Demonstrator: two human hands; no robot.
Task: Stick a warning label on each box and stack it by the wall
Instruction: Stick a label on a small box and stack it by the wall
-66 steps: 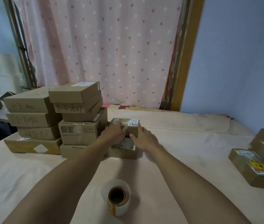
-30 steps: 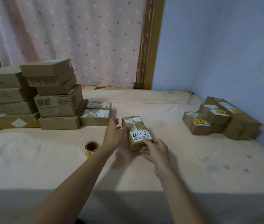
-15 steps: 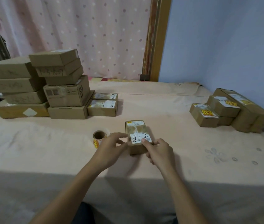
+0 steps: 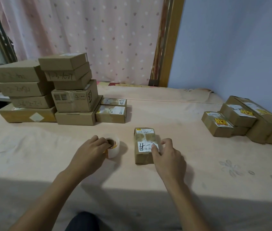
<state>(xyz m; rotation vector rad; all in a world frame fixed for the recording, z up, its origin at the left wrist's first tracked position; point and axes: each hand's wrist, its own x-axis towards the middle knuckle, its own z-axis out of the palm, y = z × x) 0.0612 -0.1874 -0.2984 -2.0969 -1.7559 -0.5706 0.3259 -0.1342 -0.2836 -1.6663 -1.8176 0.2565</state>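
Observation:
A small brown box (image 4: 144, 139) with a white label marked "4-2" lies on the cloth-covered table (image 4: 198, 164) in front of me. My right hand (image 4: 166, 155) rests on its near right corner, fingertips on the white label. To its left stands a roll of warning labels (image 4: 112, 146), white backing with orange and yellow stickers. My left hand (image 4: 90, 150) is on the roll, fingers closed around its top edge. Several labelled boxes (image 4: 218, 123) with yellow-orange stickers are stacked at the right by the blue wall (image 4: 240, 47).
Tall stacks of unlabelled cardboard boxes (image 4: 72, 90) stand at the back left, with two small boxes (image 4: 111, 113) beside them. A pink dotted curtain (image 4: 90, 35) hangs behind. The table's near edge falls away toward my lap.
The small box was carried from the left stacks to the table's middle and set down. My left hand has left the box and moved left onto the label roll.

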